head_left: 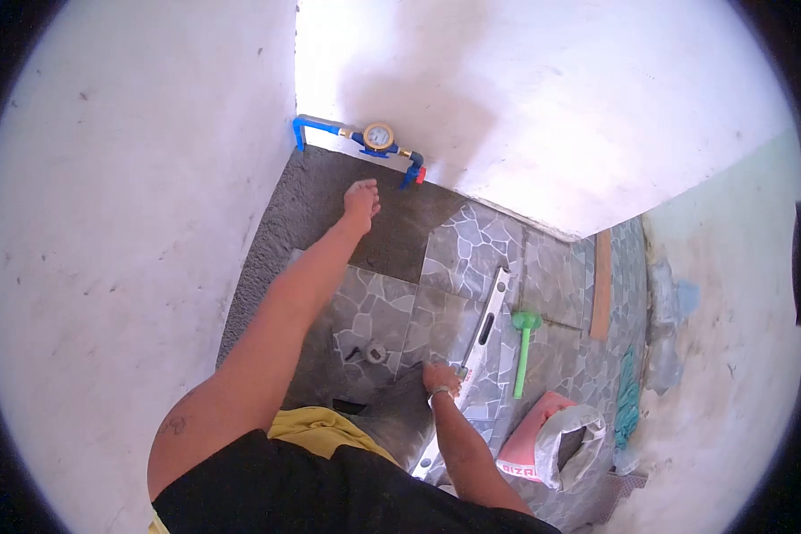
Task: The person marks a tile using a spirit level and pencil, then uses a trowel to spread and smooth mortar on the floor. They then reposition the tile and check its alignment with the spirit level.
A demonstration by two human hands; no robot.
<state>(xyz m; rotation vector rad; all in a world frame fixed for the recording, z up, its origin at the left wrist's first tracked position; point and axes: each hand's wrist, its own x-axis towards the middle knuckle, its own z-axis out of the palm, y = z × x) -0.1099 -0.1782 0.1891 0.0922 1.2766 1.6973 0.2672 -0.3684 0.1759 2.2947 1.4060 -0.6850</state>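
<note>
My left hand (362,201) reaches over the dark, smooth mortar patch (392,233), just below the blue pipe and water meter (378,137) on the wall. Its fingers are curled; whether anything small is between them is hidden. My right hand (440,378) is low beside my knee, at the long silver spirit level (487,327) lying across the patterned tiles (476,252). The fingers of that hand are bent, and their hold on the level is unclear. A round measuring tool (376,352) rests on the tile between my arms.
A green mallet (523,351) lies right of the level. Further right are a wooden strip (602,285), an open red and white sack (552,440) and teal cloth (628,400). Rough mortar (262,258) borders the left wall; a red valve handle (421,175) juts out near the pipe.
</note>
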